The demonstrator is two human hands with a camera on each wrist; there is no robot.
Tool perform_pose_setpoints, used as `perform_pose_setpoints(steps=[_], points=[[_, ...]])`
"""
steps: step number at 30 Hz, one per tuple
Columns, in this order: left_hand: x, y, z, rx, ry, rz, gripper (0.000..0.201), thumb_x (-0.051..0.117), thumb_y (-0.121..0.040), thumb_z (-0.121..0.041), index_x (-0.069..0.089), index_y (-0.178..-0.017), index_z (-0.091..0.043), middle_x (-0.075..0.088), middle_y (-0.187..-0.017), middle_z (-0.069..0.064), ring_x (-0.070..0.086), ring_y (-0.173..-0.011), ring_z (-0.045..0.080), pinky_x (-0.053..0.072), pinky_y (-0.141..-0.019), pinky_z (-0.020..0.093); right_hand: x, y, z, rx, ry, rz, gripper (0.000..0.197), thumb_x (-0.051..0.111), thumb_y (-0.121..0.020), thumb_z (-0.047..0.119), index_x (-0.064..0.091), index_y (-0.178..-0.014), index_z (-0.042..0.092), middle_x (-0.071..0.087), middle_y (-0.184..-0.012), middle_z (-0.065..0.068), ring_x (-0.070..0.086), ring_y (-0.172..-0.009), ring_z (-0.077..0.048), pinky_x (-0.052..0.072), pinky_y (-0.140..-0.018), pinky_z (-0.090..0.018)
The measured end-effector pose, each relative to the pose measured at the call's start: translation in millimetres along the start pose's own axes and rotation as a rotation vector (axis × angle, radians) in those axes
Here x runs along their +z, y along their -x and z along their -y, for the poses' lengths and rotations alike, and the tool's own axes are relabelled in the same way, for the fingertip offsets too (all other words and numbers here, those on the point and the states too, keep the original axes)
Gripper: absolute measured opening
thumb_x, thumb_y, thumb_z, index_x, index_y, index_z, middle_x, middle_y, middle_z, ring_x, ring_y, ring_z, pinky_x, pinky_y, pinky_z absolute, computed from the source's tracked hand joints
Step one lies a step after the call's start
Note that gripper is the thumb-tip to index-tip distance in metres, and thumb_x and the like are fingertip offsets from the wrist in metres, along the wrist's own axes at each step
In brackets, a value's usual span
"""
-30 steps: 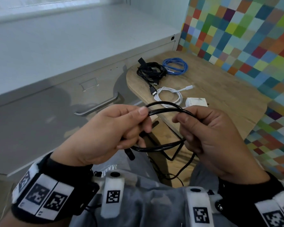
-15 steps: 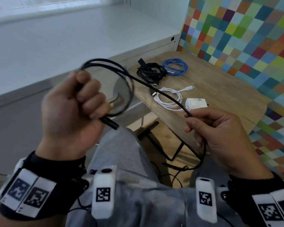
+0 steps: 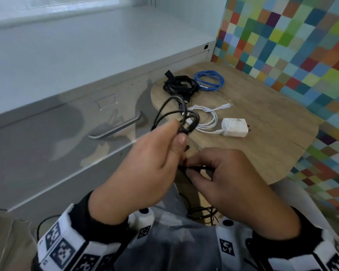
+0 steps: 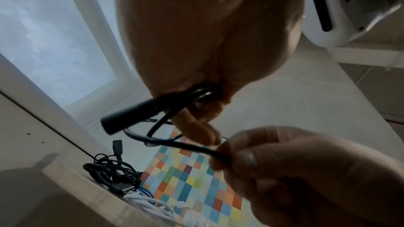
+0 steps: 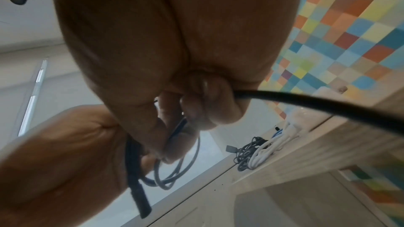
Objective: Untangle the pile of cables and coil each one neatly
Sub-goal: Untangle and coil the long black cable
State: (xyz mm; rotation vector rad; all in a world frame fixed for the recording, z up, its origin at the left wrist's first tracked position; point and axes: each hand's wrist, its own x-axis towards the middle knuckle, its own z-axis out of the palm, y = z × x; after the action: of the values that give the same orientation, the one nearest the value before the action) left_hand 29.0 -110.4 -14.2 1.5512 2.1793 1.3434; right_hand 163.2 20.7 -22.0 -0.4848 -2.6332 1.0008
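Observation:
A thin black cable [image 3: 165,112] is held in the air in front of the table edge. My left hand [image 3: 176,132] pinches its gathered loops between thumb and fingers, and a straight plug end [image 4: 129,118] sticks out of that grip. My right hand [image 3: 196,171] sits just below and to the right, pinching the free run of the same cable [image 5: 306,104], which trails down toward my lap. On the wooden table [image 3: 262,124] lie a black cable bundle [image 3: 179,87], a coiled blue cable [image 3: 209,81] and a coiled white cable [image 3: 205,118].
A white charger block [image 3: 235,127] lies beside the white cable. A grey drawer cabinet with a metal handle [image 3: 115,131] stands left of the table. A multicoloured checkered wall [image 3: 292,45] borders the table's back and right. More black cable [image 3: 202,212] hangs over my lap.
My left hand has come down and right from its raised position, bringing the loops next to my right hand. My right hand has slid up the cable toward it.

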Motion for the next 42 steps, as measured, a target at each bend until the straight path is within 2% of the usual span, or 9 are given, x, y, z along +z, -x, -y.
perform_pose_setpoints(steps=[5,10,16,22,27,31,34,37,42], points=[[3,0,-4,-0.018,-0.158,0.139,0.025,0.029,-0.103,-0.046,0.032,-0.080,-0.039,0.046,-0.075,-0.017,0.048,-0.069,0.004,0.037,-0.061,0.032,-2,3,11,-0.050,-0.154,-0.208,0.014,0.086,-0.079,0.017,0.080,-0.078,0.030,0.071,-0.070,0.021,0.063,-0.059,-0.001,0.040,-0.056,-0.008],[-4,-1,-2,-0.101,-0.063,0.293,0.028,0.039,-0.103,-0.043,0.048,-0.076,-0.040,0.052,-0.064,-0.014,0.048,-0.059,0.007,0.038,-0.056,0.032,-14,5,14,-0.071,-0.205,-0.258,0.016,0.092,-0.069,0.023,0.077,-0.074,0.027,0.072,-0.071,0.019,0.064,-0.060,0.002,0.041,-0.057,-0.005],[-40,-4,19,-0.364,0.784,0.357,0.033,0.054,-0.094,-0.037,0.057,-0.070,-0.015,0.032,-0.059,-0.004,0.023,-0.049,0.010,0.018,-0.045,0.020,-46,6,3,-0.023,-0.319,-0.420,0.011,0.082,-0.072,0.032,0.079,-0.082,0.030,0.077,-0.078,0.017,0.073,-0.071,-0.013,0.059,-0.066,-0.025],[-42,-4,19,-0.298,1.327,0.400,0.022,0.049,-0.101,-0.028,0.051,-0.086,-0.013,0.031,-0.065,-0.004,0.019,-0.049,0.008,0.012,-0.043,0.027,-42,-2,-11,0.055,-0.506,-0.359,0.008,0.077,-0.074,0.024,0.079,-0.082,0.021,0.071,-0.065,0.001,0.058,-0.048,-0.007,0.047,-0.052,-0.016],[-52,-7,22,-0.294,1.463,0.251,0.020,0.050,-0.100,-0.031,0.052,-0.086,-0.016,0.031,-0.063,-0.008,0.019,-0.047,0.008,0.016,-0.043,0.024,-36,-3,-22,0.156,-0.519,-0.130,0.019,0.069,-0.091,0.001,0.077,-0.085,0.016,0.067,-0.061,0.005,0.063,-0.053,-0.014,0.056,-0.054,-0.024],[-54,-10,13,-0.347,1.374,0.021,0.027,0.035,-0.101,-0.034,0.049,-0.080,-0.023,0.025,-0.061,-0.010,0.013,-0.046,0.007,0.014,-0.041,0.022,-30,-3,-24,0.212,-0.639,-0.068,0.018,0.059,-0.099,0.016,0.071,-0.086,0.015,0.061,-0.062,-0.007,0.060,-0.053,-0.025,0.050,-0.050,-0.031],[-59,-14,16,-0.424,1.287,-0.186,0.028,0.035,-0.103,-0.034,0.047,-0.079,-0.026,0.022,-0.061,-0.011,0.010,-0.048,0.007,0.014,-0.042,0.020,-28,-1,-27,0.270,-0.778,-0.132,0.025,0.060,-0.098,0.037,0.072,-0.085,0.020,0.056,-0.062,-0.009,0.041,-0.048,-0.021,0.030,-0.043,-0.027],[-64,-17,29,-0.497,1.213,-0.384,0.029,0.037,-0.106,-0.031,0.046,-0.078,-0.027,0.016,-0.064,-0.010,0.009,-0.049,0.009,0.012,-0.044,0.023,-33,-1,-36,0.286,-0.945,-0.169,0.016,0.059,-0.092,0.024,0.075,-0.096,0.022,0.044,-0.064,-0.004,0.019,-0.051,-0.016,0.012,-0.047,-0.025],[-67,-19,40,-0.531,1.170,-0.558,0.030,0.037,-0.106,-0.025,0.045,-0.077,-0.028,0.016,-0.063,-0.009,0.010,-0.048,0.009,0.013,-0.043,0.023,-29,-4,-44,0.239,-0.627,-0.403,0.019,0.065,-0.095,0.031,0.082,-0.095,0.024,0.051,-0.055,0.015,0.040,-0.049,-0.002,0.028,-0.050,-0.021]])
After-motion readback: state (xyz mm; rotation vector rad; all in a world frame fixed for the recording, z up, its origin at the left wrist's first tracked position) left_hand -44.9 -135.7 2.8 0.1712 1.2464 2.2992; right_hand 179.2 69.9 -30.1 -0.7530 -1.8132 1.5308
